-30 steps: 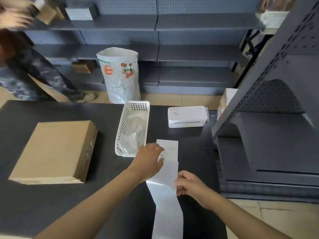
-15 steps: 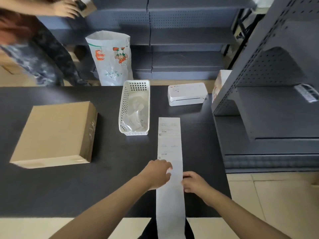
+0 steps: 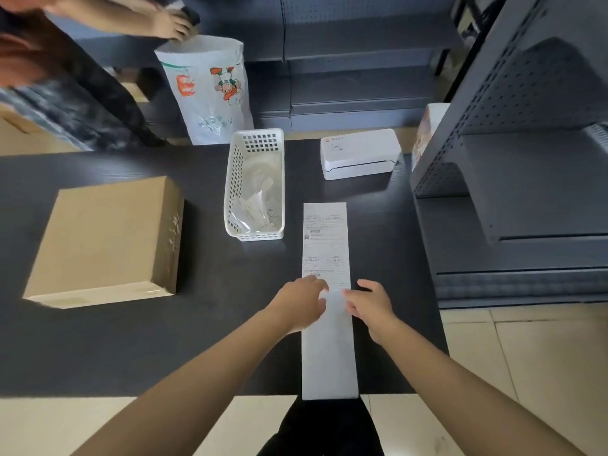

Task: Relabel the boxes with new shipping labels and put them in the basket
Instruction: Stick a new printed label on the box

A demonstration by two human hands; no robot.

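Note:
A long white label strip (image 3: 325, 245) lies flat on the dark table (image 3: 210, 324), printed at its far end and blank near me, its near end hanging over the front edge. My left hand (image 3: 301, 302) pinches the strip at its left edge, fingers curled over it just below the printing. My right hand (image 3: 370, 302) rests its fingers on the strip's right edge, thumb off to the side. A flat brown cardboard box (image 3: 105, 238) sits at the left. Between box and strip stands a white perforated basket (image 3: 233, 185) holding crumpled paper and film.
A white label printer (image 3: 360, 153) sits at the table's back right. Grey metal shelving (image 3: 513, 179) borders the right side and the back wall. A printed white sack (image 3: 210, 93) stands behind the table, where another person (image 3: 65, 77) reaches over it.
The strip, lifted in the middle a second ago, now lies flat. Both my hands slid toward me along it and closed in on its edges. The other person's hand dropped to the sack.

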